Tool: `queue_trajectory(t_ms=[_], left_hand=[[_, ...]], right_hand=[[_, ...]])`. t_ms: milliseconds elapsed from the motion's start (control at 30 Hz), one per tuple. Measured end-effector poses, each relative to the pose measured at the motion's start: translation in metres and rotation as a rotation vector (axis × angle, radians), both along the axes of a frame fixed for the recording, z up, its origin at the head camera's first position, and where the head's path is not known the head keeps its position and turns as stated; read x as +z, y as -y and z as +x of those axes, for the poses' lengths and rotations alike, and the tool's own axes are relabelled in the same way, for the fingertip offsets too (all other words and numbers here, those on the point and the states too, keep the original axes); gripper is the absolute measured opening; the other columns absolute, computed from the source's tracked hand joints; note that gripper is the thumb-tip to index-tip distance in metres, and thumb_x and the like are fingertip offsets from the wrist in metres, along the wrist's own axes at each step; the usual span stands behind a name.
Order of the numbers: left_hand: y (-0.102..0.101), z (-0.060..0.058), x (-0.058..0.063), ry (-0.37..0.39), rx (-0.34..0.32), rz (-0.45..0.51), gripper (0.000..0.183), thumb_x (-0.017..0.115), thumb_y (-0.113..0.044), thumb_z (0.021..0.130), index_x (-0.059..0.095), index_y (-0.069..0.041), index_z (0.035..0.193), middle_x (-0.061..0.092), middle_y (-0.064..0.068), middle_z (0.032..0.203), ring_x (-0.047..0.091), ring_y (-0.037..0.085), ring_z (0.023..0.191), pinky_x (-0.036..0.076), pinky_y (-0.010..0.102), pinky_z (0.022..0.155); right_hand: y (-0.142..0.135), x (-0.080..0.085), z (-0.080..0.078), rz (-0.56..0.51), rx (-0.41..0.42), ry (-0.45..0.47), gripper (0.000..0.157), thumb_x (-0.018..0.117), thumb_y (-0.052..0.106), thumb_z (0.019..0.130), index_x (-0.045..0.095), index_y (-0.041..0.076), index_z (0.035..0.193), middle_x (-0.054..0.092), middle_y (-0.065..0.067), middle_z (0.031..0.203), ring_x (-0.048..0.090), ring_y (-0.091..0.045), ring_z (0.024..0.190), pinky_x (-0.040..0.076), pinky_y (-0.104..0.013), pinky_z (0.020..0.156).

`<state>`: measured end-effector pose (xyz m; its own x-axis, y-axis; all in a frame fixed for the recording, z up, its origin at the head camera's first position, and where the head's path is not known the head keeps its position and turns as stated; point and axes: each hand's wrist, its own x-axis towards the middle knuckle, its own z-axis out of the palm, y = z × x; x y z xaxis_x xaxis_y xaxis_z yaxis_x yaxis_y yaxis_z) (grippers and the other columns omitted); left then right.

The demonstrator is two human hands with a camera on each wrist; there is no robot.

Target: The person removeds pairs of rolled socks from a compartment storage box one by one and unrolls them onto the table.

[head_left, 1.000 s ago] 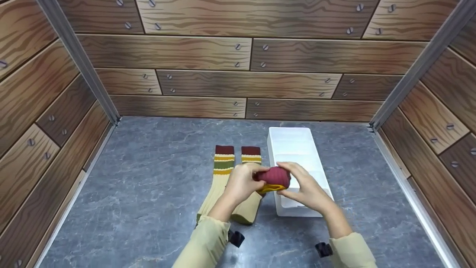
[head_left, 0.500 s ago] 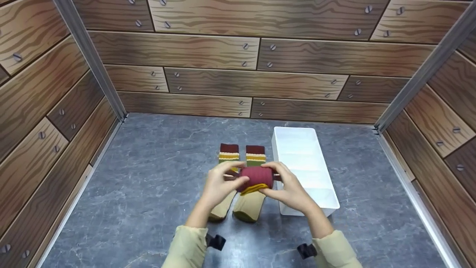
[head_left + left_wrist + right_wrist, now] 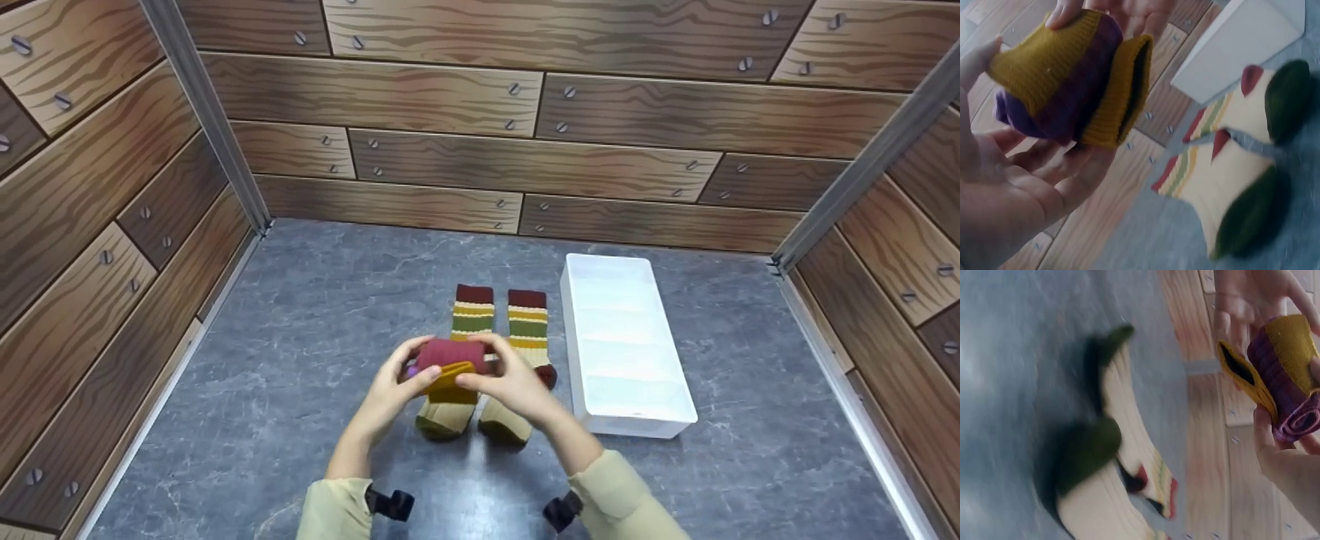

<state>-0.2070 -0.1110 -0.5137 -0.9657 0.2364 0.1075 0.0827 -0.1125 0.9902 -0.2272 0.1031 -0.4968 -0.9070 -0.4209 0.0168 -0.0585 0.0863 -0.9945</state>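
My left hand (image 3: 394,386) and right hand (image 3: 514,379) hold a rolled pair of socks (image 3: 452,354) between them, one at each end. The roll is maroon and purple with mustard cuffs; in the left wrist view one cuff (image 3: 1120,93) gapes loose from it. A spiral end (image 3: 1302,419) of the roll shows in the right wrist view. Below the hands lie two cream socks side by side, a left one (image 3: 472,322) and a right one (image 3: 527,328), with striped tops and green toes. The hands cover part of both.
A long white box (image 3: 630,345) with several compartments stands right of the cream socks on the grey marbled surface (image 3: 315,300). Wood-patterned panels (image 3: 450,165) rise at the back and both sides.
Both hands have moved left with the rolled socks, from over the white box to over the cream socks. The roll has turned, and more of the mustard cuff shows. The head view has shifted.
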Motion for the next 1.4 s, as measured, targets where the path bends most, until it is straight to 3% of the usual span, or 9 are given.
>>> queue_trajectory(t_ms=[267, 400, 500, 567, 700, 833, 1167, 1400], left_hand=[[0.03, 0.008, -0.012, 0.197, 0.14, -0.043, 0.045, 0.06, -0.019, 0.094, 0.049, 0.0, 0.133, 0.054, 0.017, 0.114, 0.059, 0.02, 0.089, 0.053, 0.035, 0.077], [0.042, 0.011, -0.019, 0.252, 0.199, -0.082, 0.043, 0.06, -0.022, 0.094, 0.051, -0.002, 0.132, 0.056, 0.014, 0.115, 0.058, 0.02, 0.089, 0.051, 0.034, 0.075], [0.051, 0.012, -0.025, 0.255, 0.24, -0.112, 0.042, 0.06, -0.02, 0.094, 0.053, 0.0, 0.13, 0.054, 0.016, 0.118, 0.055, 0.022, 0.094, 0.049, 0.032, 0.077], [0.055, 0.014, -0.021, 0.248, 0.26, -0.133, 0.042, 0.061, -0.018, 0.094, 0.053, 0.002, 0.13, 0.052, 0.018, 0.12, 0.054, 0.023, 0.097, 0.049, 0.03, 0.078], [0.064, 0.013, -0.033, 0.233, 0.303, -0.166, 0.043, 0.064, -0.019, 0.092, 0.054, 0.001, 0.129, 0.052, 0.019, 0.121, 0.052, 0.026, 0.103, 0.047, 0.029, 0.081], [0.072, 0.009, -0.053, 0.219, 0.342, -0.188, 0.045, 0.067, -0.02, 0.09, 0.056, -0.001, 0.129, 0.053, 0.018, 0.119, 0.053, 0.026, 0.101, 0.046, 0.028, 0.08], [0.081, 0.008, -0.065, 0.203, 0.346, -0.186, 0.051, 0.068, -0.018, 0.089, 0.051, 0.003, 0.132, 0.051, 0.02, 0.126, 0.053, 0.027, 0.106, 0.046, 0.024, 0.081], [0.085, 0.011, -0.076, 0.168, 0.323, -0.207, 0.051, 0.067, -0.015, 0.09, 0.05, 0.004, 0.134, 0.048, 0.023, 0.135, 0.048, 0.032, 0.119, 0.044, 0.027, 0.089]], right_hand=[[0.038, -0.024, 0.003, 0.071, 0.028, 0.073, 0.06, 0.073, 0.028, 0.085, 0.046, 0.007, 0.134, 0.056, -0.013, 0.12, 0.06, -0.028, 0.101, 0.05, -0.036, 0.086], [0.053, -0.032, 0.002, 0.124, 0.039, 0.096, 0.055, 0.072, 0.033, 0.085, 0.05, 0.01, 0.13, 0.056, -0.012, 0.119, 0.059, -0.027, 0.1, 0.049, -0.038, 0.085], [0.064, -0.038, 0.001, 0.161, 0.048, 0.102, 0.054, 0.073, 0.033, 0.084, 0.051, 0.01, 0.128, 0.057, -0.013, 0.118, 0.058, -0.027, 0.099, 0.05, -0.037, 0.081], [0.071, -0.043, -0.001, 0.192, 0.053, 0.096, 0.054, 0.073, 0.033, 0.084, 0.05, 0.009, 0.127, 0.057, -0.012, 0.118, 0.057, -0.026, 0.099, 0.051, -0.035, 0.079], [0.082, -0.05, -0.004, 0.259, 0.064, 0.054, 0.055, 0.073, 0.034, 0.083, 0.05, 0.009, 0.126, 0.058, -0.011, 0.117, 0.057, -0.024, 0.102, 0.05, -0.037, 0.083], [0.091, -0.054, -0.006, 0.329, 0.09, -0.023, 0.051, 0.074, 0.032, 0.083, 0.051, 0.007, 0.122, 0.061, -0.012, 0.112, 0.058, -0.024, 0.103, 0.049, -0.037, 0.086], [0.108, -0.062, -0.012, 0.513, 0.125, -0.166, 0.052, 0.077, 0.03, 0.08, 0.051, 0.006, 0.119, 0.063, -0.01, 0.103, 0.058, -0.017, 0.085, 0.048, -0.03, 0.075], [0.113, -0.069, -0.013, 0.59, 0.153, -0.27, 0.052, 0.079, 0.024, 0.079, 0.051, 0.003, 0.117, 0.061, -0.013, 0.106, 0.058, -0.021, 0.089, 0.047, -0.031, 0.076]])
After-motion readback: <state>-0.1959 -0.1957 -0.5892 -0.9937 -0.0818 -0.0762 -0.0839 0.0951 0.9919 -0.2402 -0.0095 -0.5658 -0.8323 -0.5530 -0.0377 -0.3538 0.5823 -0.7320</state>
